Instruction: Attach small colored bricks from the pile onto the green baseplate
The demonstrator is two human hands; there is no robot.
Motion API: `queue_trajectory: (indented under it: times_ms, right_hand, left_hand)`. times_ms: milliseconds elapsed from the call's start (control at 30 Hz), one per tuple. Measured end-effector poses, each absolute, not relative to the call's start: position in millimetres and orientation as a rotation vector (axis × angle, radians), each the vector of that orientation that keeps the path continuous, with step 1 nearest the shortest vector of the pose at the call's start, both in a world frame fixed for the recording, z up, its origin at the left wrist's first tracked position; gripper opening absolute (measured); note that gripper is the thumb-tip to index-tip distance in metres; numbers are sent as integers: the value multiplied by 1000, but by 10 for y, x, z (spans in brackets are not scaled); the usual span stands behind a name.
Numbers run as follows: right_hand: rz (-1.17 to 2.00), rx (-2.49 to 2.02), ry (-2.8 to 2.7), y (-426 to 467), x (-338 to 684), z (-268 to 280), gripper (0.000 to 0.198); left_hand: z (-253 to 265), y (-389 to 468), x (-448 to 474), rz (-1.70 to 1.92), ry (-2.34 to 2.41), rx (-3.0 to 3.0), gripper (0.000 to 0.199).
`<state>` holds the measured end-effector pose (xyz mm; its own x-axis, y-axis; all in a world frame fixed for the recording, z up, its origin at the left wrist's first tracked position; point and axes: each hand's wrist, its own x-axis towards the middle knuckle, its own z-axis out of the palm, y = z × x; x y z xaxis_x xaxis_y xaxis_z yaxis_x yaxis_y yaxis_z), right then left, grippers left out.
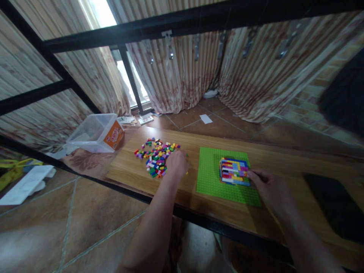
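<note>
My left hand is over the right side of a pile of loose, colourful building bricks. Its fingers curl downward and are hidden behind the back of the hand, so I cannot see what they touch. A green baseplate lies on the wooden table to the right of the pile. On the plate stands a low block built of multicoloured bricks, laid in rows with a blue and yellow border. My right hand has thumb and forefinger pinched at the right edge of this brick build.
A clear plastic box with an orange label stands at the table's left end. A dark flat object lies on the right of the wooden table. A black metal bar with hanging clips crosses in front of the curtains.
</note>
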<state>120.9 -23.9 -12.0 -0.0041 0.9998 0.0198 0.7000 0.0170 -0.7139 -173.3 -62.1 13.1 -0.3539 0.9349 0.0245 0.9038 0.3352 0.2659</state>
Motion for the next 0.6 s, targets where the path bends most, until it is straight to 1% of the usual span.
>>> queue_trajectory:
  times_ms: [100, 400, 500, 600]
  right_hand:
    - [662, -1761, -1825, -244, 1208, -73, 45]
    - [559, -1787, -1918, -239, 1264, -105, 51]
    - [544, -1790, -1894, -224, 1297, -131, 48]
    - [528, -1799, -1824, -251, 1275, -69, 39]
  left_hand:
    - [179, -585, -1693, 344, 2524, 1655, 26]
    - [125, -448, -1620, 321, 2541, 1657, 26]
    - [107, -443, -1626, 373, 2510, 1669, 28]
    - [166, -454, -1621, 507, 2473, 1707, 26]
